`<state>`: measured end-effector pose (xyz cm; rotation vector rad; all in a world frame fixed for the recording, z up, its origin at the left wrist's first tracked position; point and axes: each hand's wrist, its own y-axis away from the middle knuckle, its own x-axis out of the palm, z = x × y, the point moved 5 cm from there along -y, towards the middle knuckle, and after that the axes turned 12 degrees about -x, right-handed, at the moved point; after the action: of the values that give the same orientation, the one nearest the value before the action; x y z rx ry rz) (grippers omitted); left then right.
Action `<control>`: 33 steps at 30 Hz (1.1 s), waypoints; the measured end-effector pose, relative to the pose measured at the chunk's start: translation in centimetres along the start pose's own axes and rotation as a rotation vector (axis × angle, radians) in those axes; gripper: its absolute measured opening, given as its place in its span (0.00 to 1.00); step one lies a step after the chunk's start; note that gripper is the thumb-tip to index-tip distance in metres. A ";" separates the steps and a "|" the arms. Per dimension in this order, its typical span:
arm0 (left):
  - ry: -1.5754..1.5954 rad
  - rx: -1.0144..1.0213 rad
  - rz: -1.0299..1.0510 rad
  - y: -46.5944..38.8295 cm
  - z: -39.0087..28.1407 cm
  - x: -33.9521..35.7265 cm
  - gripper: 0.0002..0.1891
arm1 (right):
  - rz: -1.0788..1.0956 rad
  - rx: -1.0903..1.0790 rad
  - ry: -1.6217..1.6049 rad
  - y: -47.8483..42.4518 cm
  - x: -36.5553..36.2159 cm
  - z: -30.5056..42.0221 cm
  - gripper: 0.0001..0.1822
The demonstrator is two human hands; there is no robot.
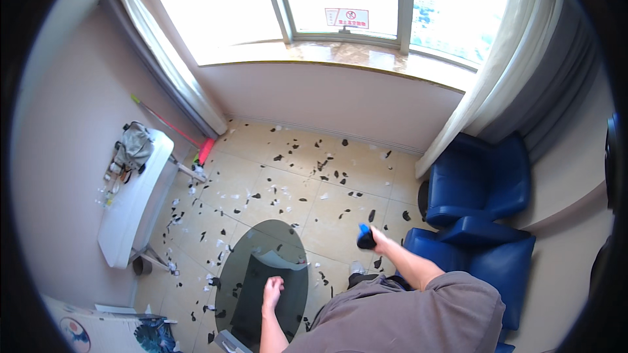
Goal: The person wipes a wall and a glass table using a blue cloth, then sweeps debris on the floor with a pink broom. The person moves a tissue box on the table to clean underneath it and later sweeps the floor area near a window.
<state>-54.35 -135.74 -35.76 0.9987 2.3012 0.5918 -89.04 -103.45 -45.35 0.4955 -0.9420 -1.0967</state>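
Observation:
My right hand [378,239] is closed around a small black and blue object [365,238], held out over the tiled floor near the blue armchairs; its kind cannot be told. Above the oval glass table [226,260], my left hand [273,287] hangs with its fingers curled, and nothing shows in it. Many black scraps [336,174] and white scraps [324,196] lie scattered on the beige floor tiles, some also around and seen through the tabletop. A grey shoe [356,268] shows below my right forearm.
Blue armchairs [483,176] stand at the right. At the left, a white table [142,196] bears a grey bag [136,144] and small items. A pink broom [205,151] leans by the curtain [171,54]. A dark bin [142,265] stands beneath the white table. A window lies ahead.

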 end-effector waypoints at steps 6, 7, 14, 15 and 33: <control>-0.021 -0.086 0.016 -6.5 -5.9 1.0 0.09 | 0.083 -0.764 -0.115 0.1 10.2 30.7 0.25; -0.056 -0.224 0.007 -7.0 -3.7 0.7 0.10 | 0.071 -0.782 -0.103 0.7 11.3 33.8 0.25; -0.241 -0.751 0.250 -8.8 11.0 1.7 0.10 | -0.173 -0.530 -0.228 -8.8 11.0 31.0 0.22; -0.234 -0.753 0.280 -10.2 10.9 2.6 0.10 | -0.284 -0.376 -0.340 -11.2 10.4 27.8 0.20; -0.066 0.190 0.187 -53.5 -48.6 11.9 0.11 | -1.114 -2.029 1.174 2.0 21.3 92.7 0.28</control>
<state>-119.89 -168.47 -34.43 1.3146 2.2523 0.4116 -162.62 -112.76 14.19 -0.2353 1.7303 -1.7026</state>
